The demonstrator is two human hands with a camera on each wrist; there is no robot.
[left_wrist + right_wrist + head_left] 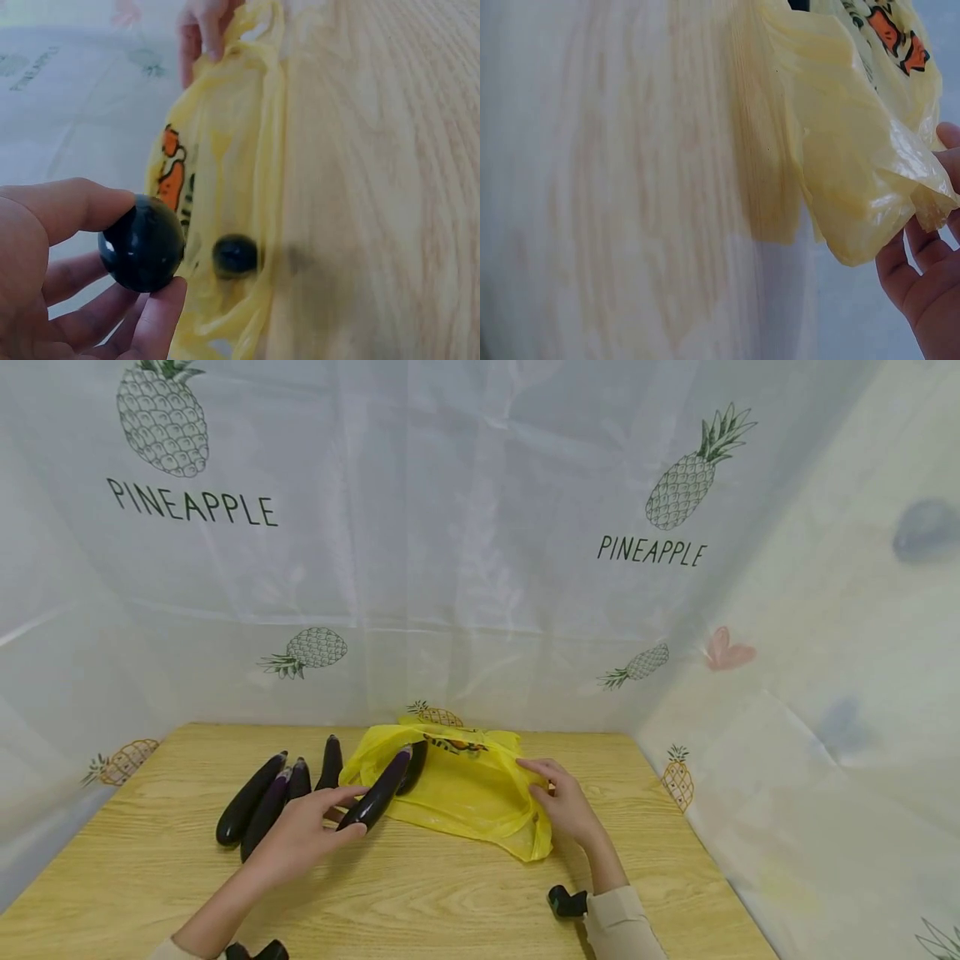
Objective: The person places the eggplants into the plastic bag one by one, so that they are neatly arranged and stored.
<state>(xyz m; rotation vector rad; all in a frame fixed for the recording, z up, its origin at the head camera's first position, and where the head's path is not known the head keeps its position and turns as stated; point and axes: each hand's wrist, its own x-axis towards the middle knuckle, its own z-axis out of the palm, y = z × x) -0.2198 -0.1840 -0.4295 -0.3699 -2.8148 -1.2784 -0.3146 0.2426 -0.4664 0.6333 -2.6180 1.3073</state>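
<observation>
My left hand (303, 831) grips a dark purple eggplant (380, 789) near its rounded end, thumb on one side and fingers on the other. Its stem end points to the mouth of a yellow plastic bag (465, 789). Inside the bag lies another eggplant (412, 768), seen in the left wrist view as a dark round end (235, 255). With the right hand (564, 802) I pinch the bag's right edge between thumb and fingers, holding the mouth spread. In the right wrist view the bag (855, 142) hangs from those fingers (896, 274), with an orange and black print on it.
Several more eggplants (251, 799) lie on the wooden table (450, 910) left of the bag, partly behind my left forearm. A plastic sheet (450, 568) printed with pineapples hangs behind the table and along its sides. Black devices (566, 902) are strapped at the wrists.
</observation>
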